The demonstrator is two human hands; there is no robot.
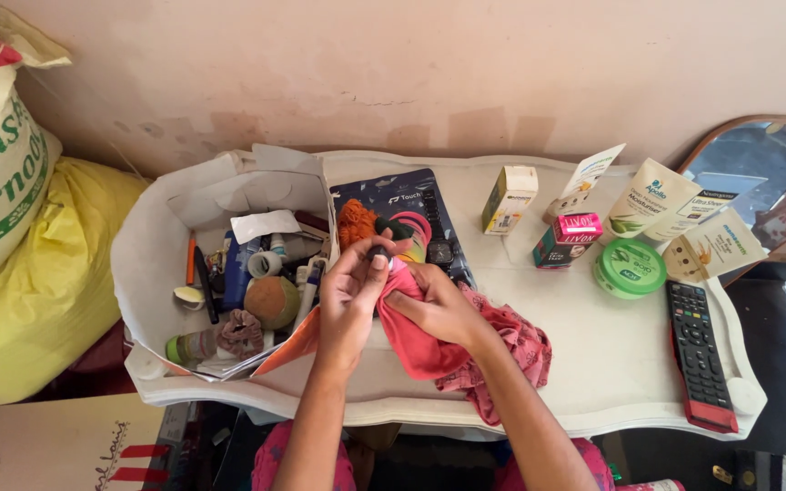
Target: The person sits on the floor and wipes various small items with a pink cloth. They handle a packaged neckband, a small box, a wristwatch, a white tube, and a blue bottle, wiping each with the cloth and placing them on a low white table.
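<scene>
At table centre: two hands wiping a small dark object with a red cloth.

Left hand [349,295] has its fingers pinched together on the small dark object [378,252], held just above the white table [611,364]. Right hand [438,309] has its fingers closed on the red cloth [416,341], pressed against the object. Best practice, by judgement: firm pinch, cloth turned round the piece. Object's kind unclear, mostly covered; open box [152,273] of clutter alongside, contents jumbled. Remote control [698,350] lies well apart.
</scene>
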